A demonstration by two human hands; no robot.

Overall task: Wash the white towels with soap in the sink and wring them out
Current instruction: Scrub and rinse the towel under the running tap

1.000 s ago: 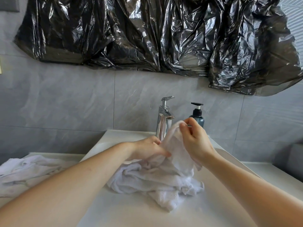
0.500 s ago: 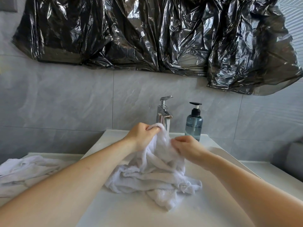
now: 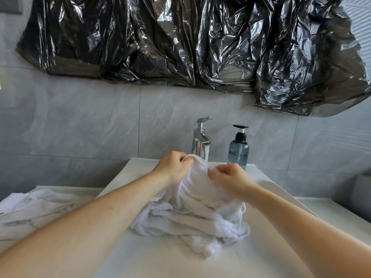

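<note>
Waiting pile: a second heap of crumpled white cloth towels lay on the white desk at the far left, well apart from both hands, not yet washed by the look of it.
Left hand: the left hand had climbed from low on the bundle to its top, just in front of the chrome tap; its fingers were curled, pinching a fold.
Towel in hand: the bunched white terry towel sat in the white basin of the sink, its upper part lifted between the hands.
Right hand: the right hand had dropped from the peak to beside the left, fingers pinching cloth.
Soap: the blue-grey pump bottle stood on the rim behind, uncovered again.
Meaning: the hands had swapped heights, so this read as rubbing, with wringing yet to come.
</note>
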